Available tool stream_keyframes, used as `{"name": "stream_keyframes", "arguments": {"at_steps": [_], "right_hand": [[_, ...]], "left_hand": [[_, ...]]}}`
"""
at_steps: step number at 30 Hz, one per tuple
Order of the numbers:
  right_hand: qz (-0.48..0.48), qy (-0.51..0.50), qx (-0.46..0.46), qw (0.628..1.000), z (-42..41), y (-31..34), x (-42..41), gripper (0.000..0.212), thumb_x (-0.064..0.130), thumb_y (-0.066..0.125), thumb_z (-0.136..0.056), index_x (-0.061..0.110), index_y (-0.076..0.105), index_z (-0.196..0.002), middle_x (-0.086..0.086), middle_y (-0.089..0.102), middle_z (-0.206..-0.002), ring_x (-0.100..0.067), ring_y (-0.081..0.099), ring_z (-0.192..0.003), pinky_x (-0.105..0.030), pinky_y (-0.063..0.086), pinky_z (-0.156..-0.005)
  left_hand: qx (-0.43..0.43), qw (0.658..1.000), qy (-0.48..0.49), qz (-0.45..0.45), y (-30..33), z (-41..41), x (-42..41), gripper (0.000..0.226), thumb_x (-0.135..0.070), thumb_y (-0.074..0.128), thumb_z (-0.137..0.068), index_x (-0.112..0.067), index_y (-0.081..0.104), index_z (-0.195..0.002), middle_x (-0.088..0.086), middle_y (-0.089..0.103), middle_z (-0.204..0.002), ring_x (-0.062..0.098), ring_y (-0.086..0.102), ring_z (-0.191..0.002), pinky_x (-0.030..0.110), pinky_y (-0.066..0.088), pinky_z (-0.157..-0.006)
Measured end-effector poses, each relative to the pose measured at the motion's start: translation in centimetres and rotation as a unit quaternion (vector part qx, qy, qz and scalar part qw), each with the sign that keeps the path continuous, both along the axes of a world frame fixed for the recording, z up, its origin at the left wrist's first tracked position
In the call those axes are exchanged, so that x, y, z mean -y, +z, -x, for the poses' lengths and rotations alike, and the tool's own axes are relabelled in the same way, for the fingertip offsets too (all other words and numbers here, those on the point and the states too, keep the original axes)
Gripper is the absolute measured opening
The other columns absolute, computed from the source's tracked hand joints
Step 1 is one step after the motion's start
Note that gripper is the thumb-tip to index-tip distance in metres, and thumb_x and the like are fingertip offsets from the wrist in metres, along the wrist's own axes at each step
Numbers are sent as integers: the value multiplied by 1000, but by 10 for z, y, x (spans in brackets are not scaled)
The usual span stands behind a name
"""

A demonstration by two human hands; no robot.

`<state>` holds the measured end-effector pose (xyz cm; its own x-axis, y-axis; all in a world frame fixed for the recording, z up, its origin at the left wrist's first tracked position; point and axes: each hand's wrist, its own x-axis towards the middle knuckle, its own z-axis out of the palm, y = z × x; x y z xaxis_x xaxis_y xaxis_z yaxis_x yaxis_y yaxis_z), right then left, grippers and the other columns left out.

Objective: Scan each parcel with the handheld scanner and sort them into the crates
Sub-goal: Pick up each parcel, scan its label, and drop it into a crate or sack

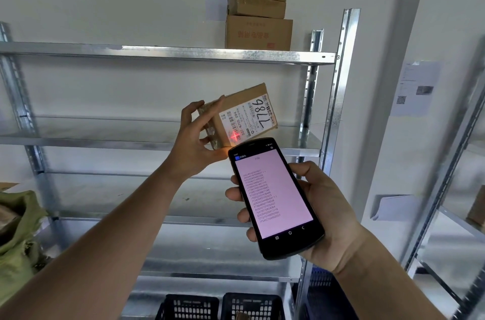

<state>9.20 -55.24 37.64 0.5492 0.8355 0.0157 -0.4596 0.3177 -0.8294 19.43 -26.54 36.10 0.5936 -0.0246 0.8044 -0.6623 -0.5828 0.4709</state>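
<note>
left hand [193, 140] gripping small cardboard parcel [242, 115] by its taped end, fingers curled round, label tilted toward camera, handwritten "7786" legible. parcel held in front of metal shelving [168, 54], between its two upper shelves. red cross of light on label barcode. right hand [319, 210] wrapped round handheld scanner [274, 196], just below parcel, screen lit with list of codes. two stacked boxes [258, 12] on top shelf of shelving. two black crates [219, 306] at foot of shelving. green sack [18, 235] left of shelving.
</note>
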Motion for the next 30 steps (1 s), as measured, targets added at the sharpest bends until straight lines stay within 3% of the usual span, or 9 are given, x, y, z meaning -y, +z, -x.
{"name": "stream_keyframes", "arguments": {"at_steps": [3,8,13,18,24,30], "right_hand": [[-2,-7,0,1000,-2,0,1,66,49,38,-99,3,74,-130,-30,68,-133,-38,72,-88,-44,61,-75],[-1,-8,0,1000,-7,-2,0,65,49,38,-100,4,74,-130,-30,67,-134,-38,71,-89,-44,60,-76],[-5,-12,3,1000,-11,-1,-1,65,48,39,-98,4,74,-130,-29,69,-132,-38,71,-87,-43,60,-74],[-20,-34,-15,999,-17,-1,-3,65,49,37,-102,4,70,-135,-30,68,-133,-39,72,-88,-44,61,-73],[-24,-45,-27,998,-24,-2,-5,67,50,37,-103,3,67,-139,-30,68,-133,-40,72,-88,-45,61,-73],[-34,-61,-20,997,-28,-4,-9,67,51,34,-104,5,65,-143,-30,66,-137,-40,73,-89,-45,62,-73]], "left_hand": [[-3,1000,-6,20,-5,-4,-2,113,-6,98,-68,-47,40,-155,-13,22,-154,29,36,-150,25,55,-104],[-4,999,-6,37,-9,-6,-3,111,-7,98,-69,-46,39,-154,-25,23,-150,28,37,-150,21,54,-103],[-16,999,13,26,-10,-7,-4,111,-10,98,-69,-40,39,-157,-9,22,-155,28,42,-146,30,56,-106],[-13,1000,11,9,-11,-4,-6,107,-29,94,-67,-38,39,-159,0,23,-158,27,45,-145,38,58,-105],[-24,999,21,11,-14,-2,-13,109,-18,96,-69,-34,40,-161,-1,23,-158,26,46,-144,39,59,-103],[-40,999,14,17,-17,-1,-16,111,-12,98,-69,-41,41,-159,-3,24,-157,29,42,-146,43,58,-104]]}}
